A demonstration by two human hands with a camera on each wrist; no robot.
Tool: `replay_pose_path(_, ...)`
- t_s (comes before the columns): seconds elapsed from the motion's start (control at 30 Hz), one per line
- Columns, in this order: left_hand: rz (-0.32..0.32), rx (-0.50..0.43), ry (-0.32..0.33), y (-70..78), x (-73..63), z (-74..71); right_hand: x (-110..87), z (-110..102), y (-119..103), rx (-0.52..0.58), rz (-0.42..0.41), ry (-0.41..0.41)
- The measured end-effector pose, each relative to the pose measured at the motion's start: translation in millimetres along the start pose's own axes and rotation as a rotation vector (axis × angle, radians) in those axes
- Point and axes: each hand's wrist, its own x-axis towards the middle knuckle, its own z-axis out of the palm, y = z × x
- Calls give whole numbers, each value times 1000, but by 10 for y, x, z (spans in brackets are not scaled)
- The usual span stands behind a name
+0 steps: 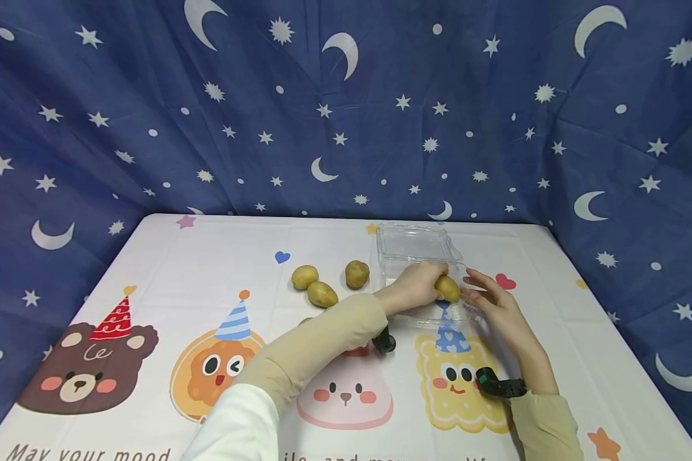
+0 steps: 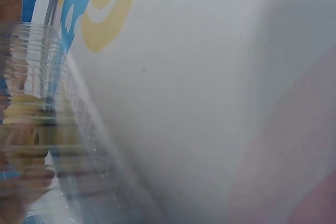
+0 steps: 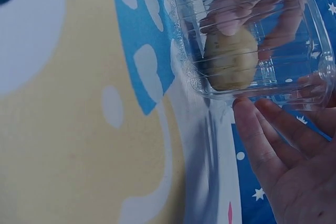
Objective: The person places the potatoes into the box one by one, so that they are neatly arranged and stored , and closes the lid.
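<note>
My left hand reaches into a clear plastic clamshell box, its fingers and thumb around a yellow-brown potato. Through the ribbed wall in the right wrist view, that potato sits low at one end of the box, with the fingers on it. At the box's right end is my right hand, fingers mostly straight and fingertips against the outer wall. The box's lid is tipped back, away from me. In the left wrist view the box wall partly blurs the potato and fingers.
Left of the box lie more potatoes: one by itself and a pair, an upper potato and a lower potato. My left sleeve covers part of the table. A printed white cloth covers it; a blue curtain hangs behind.
</note>
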Motion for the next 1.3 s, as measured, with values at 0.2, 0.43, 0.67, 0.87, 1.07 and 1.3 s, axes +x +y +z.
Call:
replay_pose_path(0.2,-69,49,57,12,-31,-11,-2,-5,11,-3,-8,6)
replay_pose_path(0.43,-101,-21,89,-32,-47,6,7,-2,11,-25,4,4)
replay_pose_path(0.67,-135,-8,82,-104,-37,29,5,0,5,-50,22,7)
replay_pose_path(0.87,-141,-6,69,-89,-49,28,-1,-8,0,-47,47,9)
replay_pose_path(1.07,-139,-2,77,-39,-49,5,4,-7,7,-19,47,5)
replay_pose_path(1.3,-145,-54,101,-48,-72,10,2,-7,1,-27,61,2)
